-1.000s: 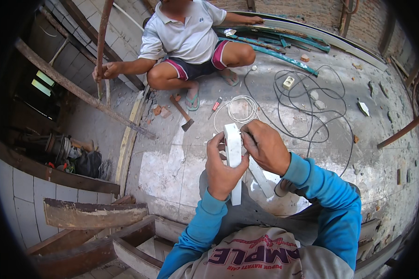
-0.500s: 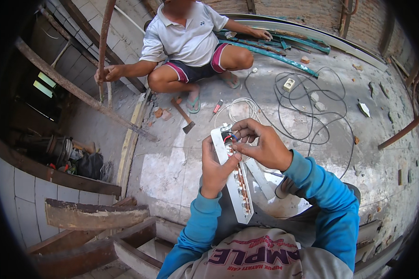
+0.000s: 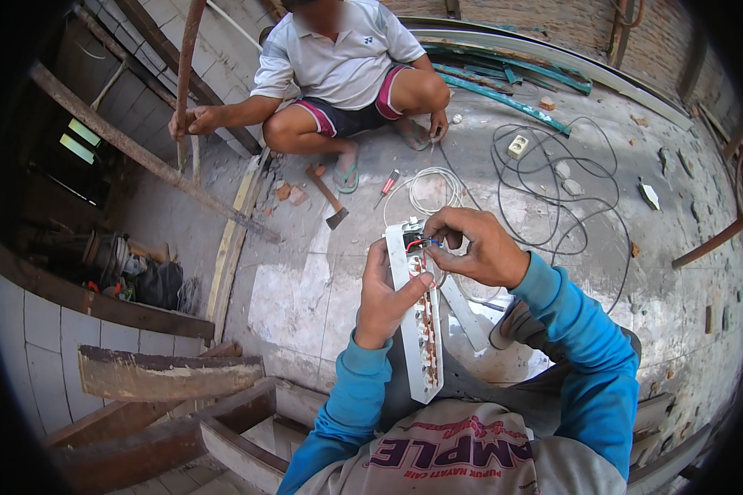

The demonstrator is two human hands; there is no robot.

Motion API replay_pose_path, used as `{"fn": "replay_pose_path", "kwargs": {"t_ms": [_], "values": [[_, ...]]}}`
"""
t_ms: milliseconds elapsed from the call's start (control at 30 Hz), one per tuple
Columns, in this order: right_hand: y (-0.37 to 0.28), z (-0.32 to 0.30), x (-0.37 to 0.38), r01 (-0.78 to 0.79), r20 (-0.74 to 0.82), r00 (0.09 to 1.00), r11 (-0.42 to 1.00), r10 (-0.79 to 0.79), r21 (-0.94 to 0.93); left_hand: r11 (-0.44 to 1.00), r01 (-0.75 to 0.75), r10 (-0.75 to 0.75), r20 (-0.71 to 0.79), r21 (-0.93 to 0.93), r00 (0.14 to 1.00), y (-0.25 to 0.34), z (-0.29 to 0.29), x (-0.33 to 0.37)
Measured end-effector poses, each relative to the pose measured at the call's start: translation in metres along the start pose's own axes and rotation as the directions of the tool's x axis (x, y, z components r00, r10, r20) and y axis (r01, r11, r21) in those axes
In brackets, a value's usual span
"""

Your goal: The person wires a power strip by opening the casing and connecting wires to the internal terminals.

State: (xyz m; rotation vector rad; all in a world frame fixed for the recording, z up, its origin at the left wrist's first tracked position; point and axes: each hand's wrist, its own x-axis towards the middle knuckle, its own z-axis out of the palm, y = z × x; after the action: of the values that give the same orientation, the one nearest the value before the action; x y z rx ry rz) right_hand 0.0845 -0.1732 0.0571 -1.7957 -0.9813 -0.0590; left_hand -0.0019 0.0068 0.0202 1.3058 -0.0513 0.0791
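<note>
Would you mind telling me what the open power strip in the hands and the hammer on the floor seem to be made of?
Power strip: likely white moulded plastic, matte, with coppery metal contact strips showing inside. Hammer: apparently a bare wooden handle with a dark, dull metal head.

— Where is there room around the opened white power strip point(image 3: 415, 318)?

— Left of it the concrete floor point(image 3: 293, 297) lies bare up to the wooden plank point(image 3: 231, 239).

— And beyond it?

— Crowded: a hammer point(image 3: 328, 198), a red screwdriver point(image 3: 387, 187), a white cable coil point(image 3: 428, 188) (a squatting person point(image 3: 343, 70) behind them). To its right, black cable loops point(image 3: 553, 186) sprawl.
</note>
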Motion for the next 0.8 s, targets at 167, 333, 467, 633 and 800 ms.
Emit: {"fn": "replay_pose_path", "kwargs": {"t_ms": [167, 333, 467, 633, 800], "values": [[0.002, -0.002, 0.001, 0.048, 0.018, 0.999, 0.998, -0.047, -0.029, 1.0, 0.002, -0.002, 0.009, 0.001, 1.0, 0.0, 0.0, 0.002], [0.005, -0.008, 0.001, 0.076, 0.04, 0.997, 0.994, -0.073, -0.074, 1.0, -0.009, 0.009, 0.017, 0.003, 1.0, -0.003, -0.003, 0.003], [0.014, -0.008, 0.0, 0.142, 0.01, 0.99, 0.982, -0.142, -0.121, 1.0, -0.018, 0.018, 0.021, -0.012, 1.0, -0.004, -0.001, 0.002], [0.006, -0.005, 0.0, 0.18, -0.019, 0.982, 0.956, -0.19, -0.231, 1.0, -0.029, 0.029, 0.012, 0.007, 1.0, -0.004, 0.0, 0.002], [0.006, -0.004, -0.002, 0.24, 0.0, 0.966, 0.899, -0.258, -0.367, 0.999, -0.04, 0.04, 0.008, 0.009, 0.999, -0.005, 0.001, 0.004]]}}
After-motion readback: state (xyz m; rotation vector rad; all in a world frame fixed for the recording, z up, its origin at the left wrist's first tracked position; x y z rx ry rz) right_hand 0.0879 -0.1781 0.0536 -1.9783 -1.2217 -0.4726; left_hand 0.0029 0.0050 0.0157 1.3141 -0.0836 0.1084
